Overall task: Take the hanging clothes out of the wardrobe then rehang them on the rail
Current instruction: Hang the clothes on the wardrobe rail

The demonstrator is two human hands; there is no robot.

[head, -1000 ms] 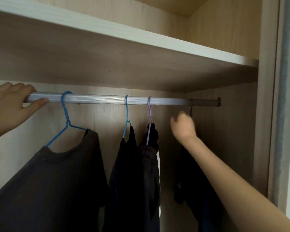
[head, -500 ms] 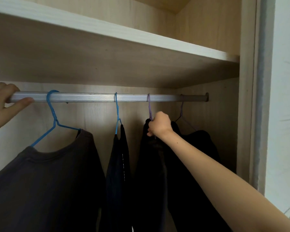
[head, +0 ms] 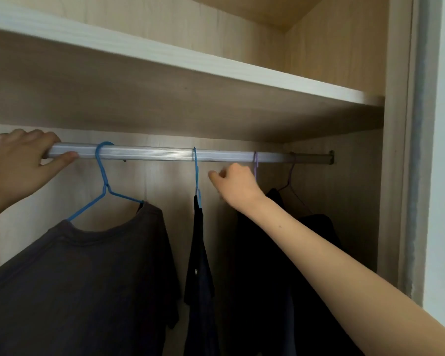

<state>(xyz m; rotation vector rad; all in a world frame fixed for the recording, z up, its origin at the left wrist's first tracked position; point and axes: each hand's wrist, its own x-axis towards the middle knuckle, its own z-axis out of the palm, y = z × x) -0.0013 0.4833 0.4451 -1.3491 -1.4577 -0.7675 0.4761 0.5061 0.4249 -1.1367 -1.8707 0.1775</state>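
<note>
You are facing into a pale wooden wardrobe (head: 339, 47), its shelf (head: 165, 53) running across at 12 o'clock above a silver rail (head: 149, 154). Your left hand (head: 16, 165) is wrapped around the rail at 9 o'clock. Your right hand (head: 235, 185) sits loosely curled just under the rail, beside a purple hanger (head: 255, 164); I cannot tell whether it grasps it. A grey t-shirt (head: 88, 278) hangs on a blue hanger (head: 103, 181) at 7 o'clock, with darker clothes (head: 262, 291) hanging toward 5 o'clock.
</note>
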